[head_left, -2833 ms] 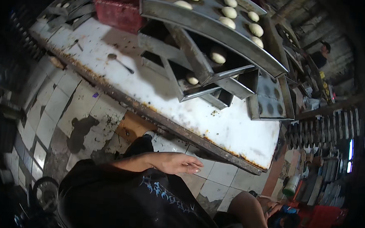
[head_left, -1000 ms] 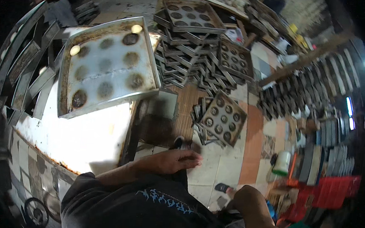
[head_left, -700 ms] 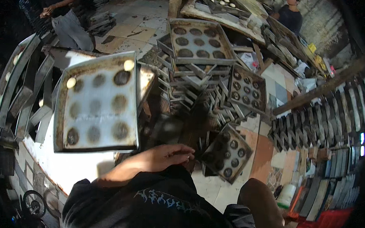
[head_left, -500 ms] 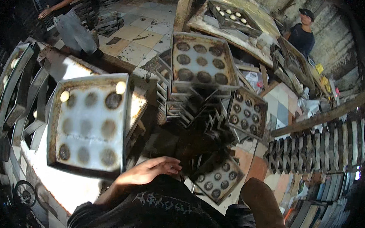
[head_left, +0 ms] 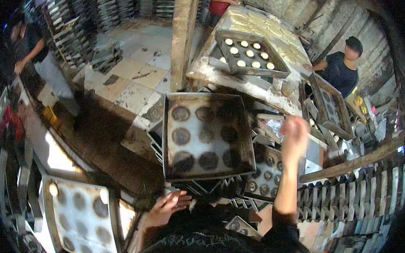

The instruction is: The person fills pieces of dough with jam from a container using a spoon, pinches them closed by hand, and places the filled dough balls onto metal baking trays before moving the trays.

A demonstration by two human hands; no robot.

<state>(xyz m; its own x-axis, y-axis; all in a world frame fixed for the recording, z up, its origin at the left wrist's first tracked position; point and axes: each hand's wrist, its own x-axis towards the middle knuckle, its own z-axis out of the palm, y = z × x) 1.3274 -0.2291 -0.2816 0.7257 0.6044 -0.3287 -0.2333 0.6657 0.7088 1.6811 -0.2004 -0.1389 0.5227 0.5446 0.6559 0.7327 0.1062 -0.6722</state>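
A square metal baking tray (head_left: 206, 138) with rows of dark round marks lies on top of a stack of trays in front of me. My left hand (head_left: 170, 205) is just below its near left corner, fingers apart and holding nothing that I can see. My right hand (head_left: 296, 130), reached forward to the right of that tray, is smeared by motion, so its fingers do not show clearly. At lower left is another marked tray (head_left: 78, 218), with one pale dough ball (head_left: 53, 190) and a second dough ball (head_left: 104, 194) in its far corners.
Beyond, a floury table (head_left: 201, 73) bears a tray of several dough balls (head_left: 251, 51). A wooden post (head_left: 184, 37) rises beside it. Racked trays (head_left: 351, 193) line the right. One person (head_left: 338, 72) stands by the table, another (head_left: 40, 56) at far left.
My view has swung, so the dough-ball tray sits lower left and the stacked tray nearer. My right arm has gone from low at the right to stretched forward. My left hand stays low.
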